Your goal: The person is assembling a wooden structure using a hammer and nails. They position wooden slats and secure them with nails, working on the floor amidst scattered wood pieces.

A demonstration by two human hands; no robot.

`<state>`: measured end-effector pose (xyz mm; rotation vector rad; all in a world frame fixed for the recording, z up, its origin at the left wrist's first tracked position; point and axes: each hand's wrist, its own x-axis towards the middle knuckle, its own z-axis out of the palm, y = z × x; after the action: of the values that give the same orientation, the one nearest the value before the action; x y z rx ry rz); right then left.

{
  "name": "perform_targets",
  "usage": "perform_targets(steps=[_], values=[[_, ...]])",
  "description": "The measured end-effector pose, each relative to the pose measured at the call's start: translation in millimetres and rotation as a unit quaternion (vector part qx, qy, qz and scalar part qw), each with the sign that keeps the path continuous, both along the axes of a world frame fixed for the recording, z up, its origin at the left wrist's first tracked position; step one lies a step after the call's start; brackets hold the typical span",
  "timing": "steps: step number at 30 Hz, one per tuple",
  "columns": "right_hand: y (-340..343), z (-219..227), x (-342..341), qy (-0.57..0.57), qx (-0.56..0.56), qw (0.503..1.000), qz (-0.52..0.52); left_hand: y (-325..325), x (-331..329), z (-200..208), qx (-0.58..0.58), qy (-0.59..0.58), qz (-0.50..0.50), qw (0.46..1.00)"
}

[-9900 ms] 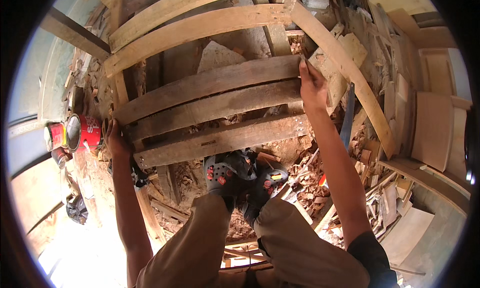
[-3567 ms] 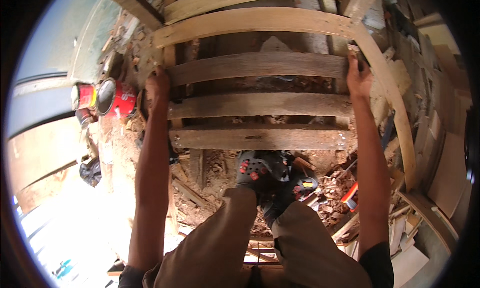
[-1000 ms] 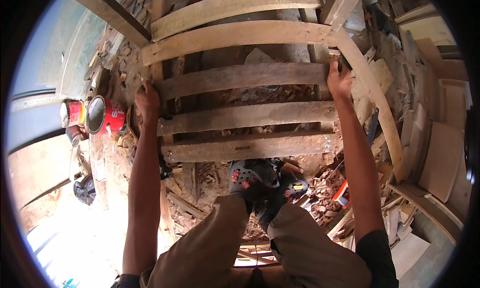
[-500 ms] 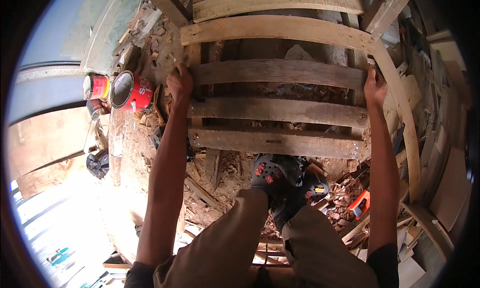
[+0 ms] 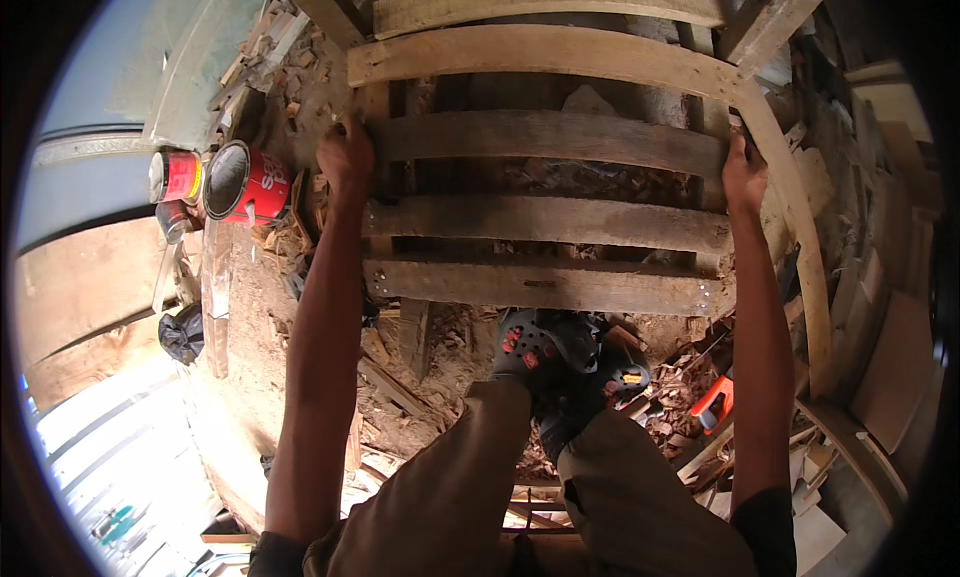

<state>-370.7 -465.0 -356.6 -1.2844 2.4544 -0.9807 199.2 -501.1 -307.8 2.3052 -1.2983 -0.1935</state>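
Observation:
A slatted wooden frame [image 5: 540, 217] spans the space ahead of me, its weathered slats running crosswise with gaps between them. My left hand [image 5: 345, 159] is closed around its left edge, at the end of a darker slat [image 5: 550, 139]. On the opposite edge, my right hand [image 5: 745, 177] grips at the other end of that same slat. The fingers of both hands are partly hidden behind the wood. Paler slats [image 5: 550, 52] cross the frame's far part, and two upright posts rise at its far corners, the left post [image 5: 325, 7] and the right post [image 5: 775, 22].
Red cans [image 5: 262, 185] lie on their sides at the left. My shoes [image 5: 545, 342] stand below the near slat, among wood scraps. An orange-handled tool [image 5: 713, 405] lies right of them. A curved-looking wooden strip [image 5: 808, 267] runs beside my right forearm; boards [image 5: 890, 377] lean farther right.
The whole view has shifted slightly, so the frame, cans and shoes appear a little farther left. Both hands keep their places on the frame's edges.

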Motion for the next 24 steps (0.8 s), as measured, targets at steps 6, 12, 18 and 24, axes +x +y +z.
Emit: perform_targets(steps=[6, 12, 18, 24], values=[[-10, -9, -5, 0.048, 0.040, 0.998, -0.003, -12, 28, -27, 0.026, -0.035, -0.008, 0.999], [-5, 19, 13, 0.039, 0.037, 0.998, -0.041, -14, 18, -27, -0.004, -0.031, 0.014, 0.999], [-5, 36, 26, 0.038, 0.043, 0.998, -0.015, -12, 19, -21, 0.002, -0.079, -0.043, 0.996], [-10, 32, 26, 0.023, 0.020, 0.999, 0.020, -17, 33, -25, 0.020, -0.066, -0.010, 0.998]])
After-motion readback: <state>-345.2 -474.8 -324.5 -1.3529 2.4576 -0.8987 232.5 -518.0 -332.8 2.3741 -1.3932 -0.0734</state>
